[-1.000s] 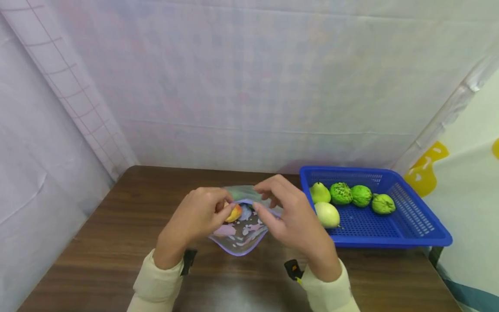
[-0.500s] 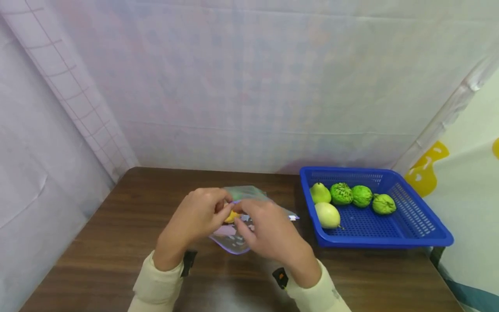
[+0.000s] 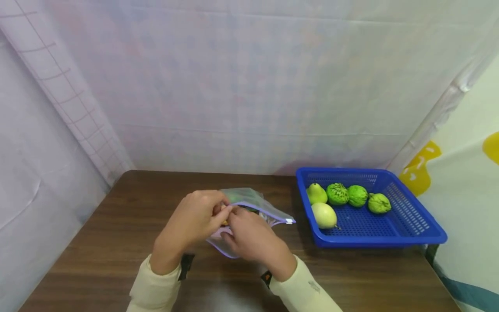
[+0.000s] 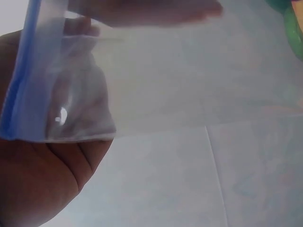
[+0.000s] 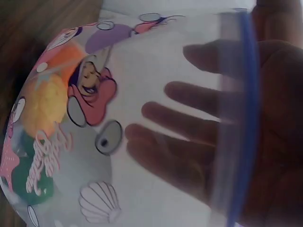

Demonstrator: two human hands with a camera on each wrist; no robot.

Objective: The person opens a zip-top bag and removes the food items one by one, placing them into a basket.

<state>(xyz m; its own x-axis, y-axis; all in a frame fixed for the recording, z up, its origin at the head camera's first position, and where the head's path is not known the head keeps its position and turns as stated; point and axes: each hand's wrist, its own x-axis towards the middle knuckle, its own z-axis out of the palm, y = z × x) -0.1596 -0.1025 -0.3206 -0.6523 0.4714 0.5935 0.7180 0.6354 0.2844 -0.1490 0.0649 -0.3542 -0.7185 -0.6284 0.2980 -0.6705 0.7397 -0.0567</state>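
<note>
A clear zip bag (image 3: 244,196) with purple edging lies open-mouthed under my hands in the head view. My left hand (image 3: 195,225) pinches the rim at the left of the mouth. Beside it, the right hand (image 3: 253,237) dips its fingers into the mouth, close to the left fingertips. Seen through the plastic in the right wrist view, the right fingers (image 5: 175,146) are straight and spread. Cartoon prints and shells cover that wall. Inside the bag are a yellow-orange fruit (image 5: 47,106) and something green (image 5: 35,175), partly hidden by the print.
A blue plastic basket (image 3: 374,240) stands at the right of the brown wooden table (image 3: 97,242). It holds a pear (image 3: 316,194), a pale yellow round fruit (image 3: 324,216) and several green, bumpy fruits (image 3: 357,196). White sheeting (image 3: 218,86) hangs behind the table.
My right hand has moved left, from the right side of the bag's mouth to beside the left hand, its fingers now in the opening. The left hand has kept its grip on the rim.
</note>
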